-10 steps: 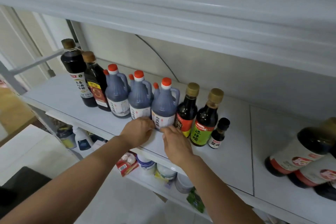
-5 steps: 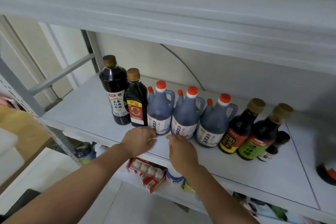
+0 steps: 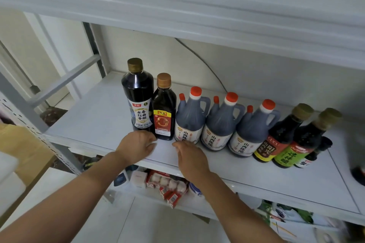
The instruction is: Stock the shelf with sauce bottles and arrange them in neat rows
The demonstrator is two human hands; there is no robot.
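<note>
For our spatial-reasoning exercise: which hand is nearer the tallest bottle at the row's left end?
Left. The left hand lies just in front of the base of the tallest bottle; the right hand sits farther right, in front of the leftmost red-capped jug.

**Q:** What kind of premises?

**A:** A storage area, as I read it. In front of me is grey metal racking. A perforated upright (image 3: 25, 108) at the left edge carries a white shelf (image 3: 94, 124), with an upper shelf (image 3: 177, 12) above and a lower shelf (image 3: 197, 208) beneath.

**Q:** Contents?

**A:** Labelled sauce bottles (image 3: 189, 122) stand in a row near the shelf's front edge. Red-and-white packs (image 3: 167, 183) sit on the lower shelf.

**Q:** Surroundings?

**A:** A plain pale wall (image 3: 256, 77) behind and pale floor tiles (image 3: 150, 223) below. I cannot tell whether it is a shop stockroom or a household pantry.
</note>
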